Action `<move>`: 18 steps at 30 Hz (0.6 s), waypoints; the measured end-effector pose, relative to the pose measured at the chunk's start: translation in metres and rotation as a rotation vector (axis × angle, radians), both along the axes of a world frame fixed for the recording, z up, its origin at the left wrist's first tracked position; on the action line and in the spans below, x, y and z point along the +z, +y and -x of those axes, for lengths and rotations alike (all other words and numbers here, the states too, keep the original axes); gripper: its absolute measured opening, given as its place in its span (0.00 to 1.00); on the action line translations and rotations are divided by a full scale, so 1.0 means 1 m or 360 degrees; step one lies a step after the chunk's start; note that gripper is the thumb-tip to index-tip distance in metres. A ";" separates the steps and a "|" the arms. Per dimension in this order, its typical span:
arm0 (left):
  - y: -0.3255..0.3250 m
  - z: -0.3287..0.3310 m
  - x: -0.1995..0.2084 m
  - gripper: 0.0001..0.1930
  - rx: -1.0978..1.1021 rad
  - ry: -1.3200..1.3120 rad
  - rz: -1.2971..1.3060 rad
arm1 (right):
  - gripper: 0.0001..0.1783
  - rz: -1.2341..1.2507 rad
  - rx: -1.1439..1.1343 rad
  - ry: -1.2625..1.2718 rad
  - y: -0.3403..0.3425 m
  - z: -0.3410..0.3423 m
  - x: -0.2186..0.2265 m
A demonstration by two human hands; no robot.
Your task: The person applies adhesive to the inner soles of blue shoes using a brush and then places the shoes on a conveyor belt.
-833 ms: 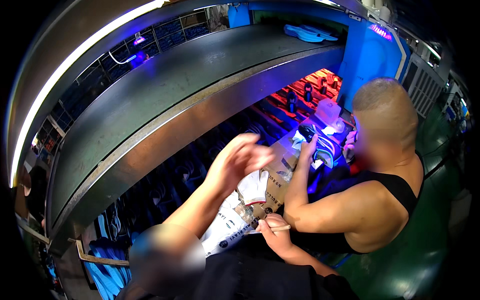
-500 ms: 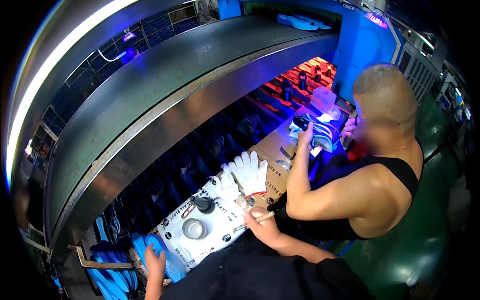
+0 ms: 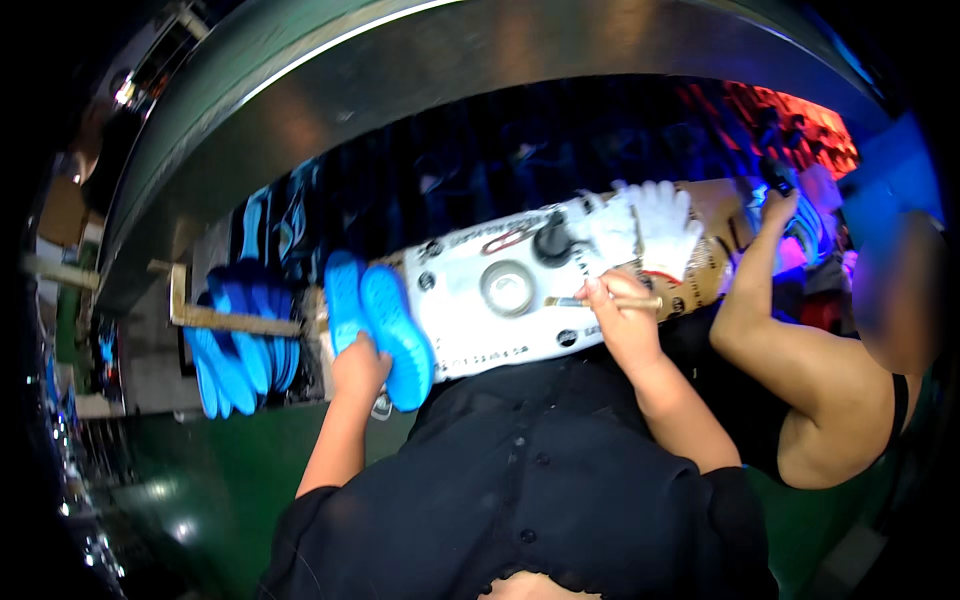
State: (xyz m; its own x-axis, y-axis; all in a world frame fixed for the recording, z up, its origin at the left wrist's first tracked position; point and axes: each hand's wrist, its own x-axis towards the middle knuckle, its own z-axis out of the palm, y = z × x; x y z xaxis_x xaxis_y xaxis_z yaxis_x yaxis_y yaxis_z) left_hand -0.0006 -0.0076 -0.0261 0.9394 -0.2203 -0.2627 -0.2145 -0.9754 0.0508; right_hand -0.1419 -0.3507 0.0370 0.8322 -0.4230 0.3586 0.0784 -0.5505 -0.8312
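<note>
My left hand [image 3: 360,368] is closed on the lower end of a bright blue shoe sole [image 3: 343,290]. A second blue sole [image 3: 393,315] lies beside it, against the left edge of the white printed covering [image 3: 455,335] on the bench. In my right hand [image 3: 622,312] is a small brush [image 3: 568,301] with a wooden handle, its bristles pointing left. A round metal cup [image 3: 487,290] stands just left of the bristles, apart from them. Behind it are a black bottle-like container [image 3: 552,245] and a red loop-shaped item [image 3: 505,241].
White knit gloves [image 3: 665,228] lie right of the cup. More blue soles [image 3: 240,350] stand by a wooden bar [image 3: 235,319] at left. A curved metal machine edge [image 3: 440,70] spans the back. At right, a co-worker's arm [image 3: 755,270] reaches toward a shoe.
The view has swung left and down. My left hand has moved onto the blue sole and closed on it. The brush stays in my right hand, its bristles now nearer the cup.
</note>
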 end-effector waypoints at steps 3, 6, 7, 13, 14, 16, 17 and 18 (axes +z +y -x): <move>0.000 0.003 0.004 0.14 0.0030 -0.0014 0.0074 | 0.12 0.0034 0.0237 0.0152 0.013 -0.032 -0.002; 0.012 0.015 0.014 0.14 0.0084 0.0017 0.0201 | 0.10 0.0245 0.0308 0.0070 0.027 -0.058 -0.022; 0.015 0.019 0.015 0.16 0.0118 0.0098 0.0246 | 0.10 0.0330 0.0330 0.0056 0.030 -0.064 -0.027; 0.032 0.062 -0.015 0.26 0.0257 0.0192 0.0653 | 0.10 0.0495 0.0339 0.0092 0.035 -0.073 -0.046; 0.034 0.068 -0.022 0.27 0.0262 0.0156 0.0752 | 0.09 0.0434 0.0326 0.0079 0.035 -0.071 -0.040; 0.034 0.072 -0.032 0.25 0.0504 0.0307 0.1156 | 0.09 0.0365 0.0282 0.0014 0.032 -0.067 -0.026; 0.034 0.074 -0.035 0.23 0.0748 0.0452 0.1554 | 0.09 0.0368 0.0282 0.0022 0.032 -0.065 -0.022; 0.032 0.072 -0.031 0.23 0.0746 0.0458 0.1557 | 0.09 0.0329 0.0253 0.0039 0.032 -0.064 -0.018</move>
